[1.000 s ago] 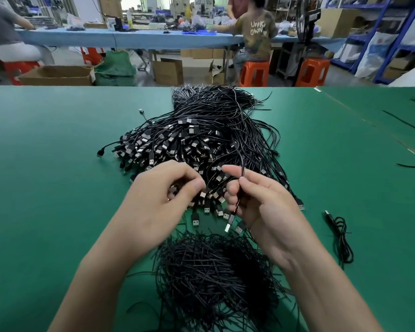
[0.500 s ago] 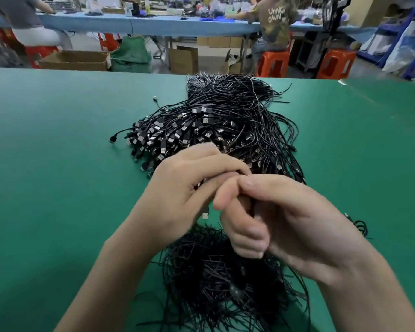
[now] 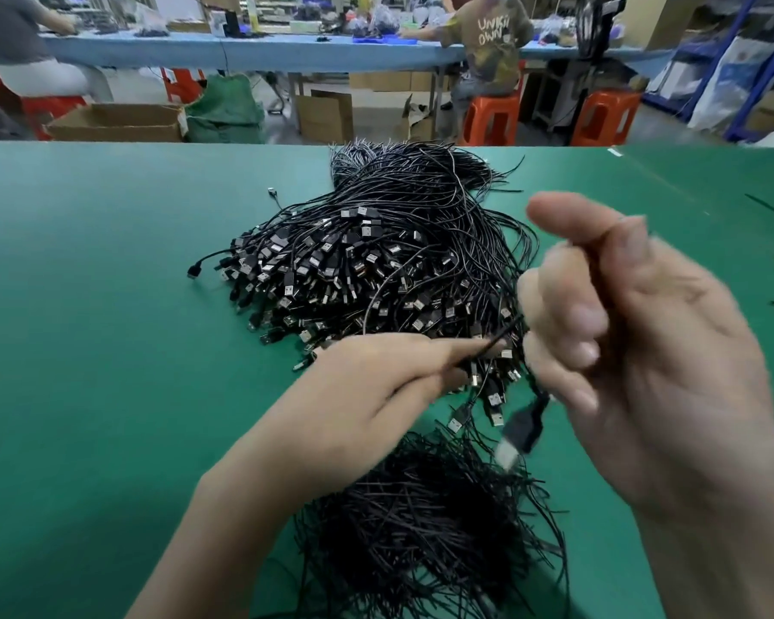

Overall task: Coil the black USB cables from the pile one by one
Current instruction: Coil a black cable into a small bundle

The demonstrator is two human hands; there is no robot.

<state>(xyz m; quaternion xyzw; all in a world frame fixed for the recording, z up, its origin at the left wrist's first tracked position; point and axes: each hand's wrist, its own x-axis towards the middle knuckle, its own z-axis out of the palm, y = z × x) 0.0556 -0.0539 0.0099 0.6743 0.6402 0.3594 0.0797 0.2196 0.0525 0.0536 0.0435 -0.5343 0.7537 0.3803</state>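
- My left hand [image 3: 367, 395] pinched one black USB cable [image 3: 503, 333] between thumb and forefinger, over the near edge of the pile [image 3: 376, 270] on the green counter [image 3: 86, 350].
- My right hand [image 3: 644, 350] — fingers curled — gripped the same cable, its plug [image 3: 517, 433] dangling below.
- Coiling looked barely begun; the next move, I judged, needed even loops.

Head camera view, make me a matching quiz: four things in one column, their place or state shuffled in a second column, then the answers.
1. USB cable pile
2. loose USB plug
3. left hand
4. orange stools

A. on the floor beyond the green table
B. pinches a thin black cable
C. dangles below the right hand
D. lies mid-table

Pairs: 1-D, 2-C, 3-B, 4-A.
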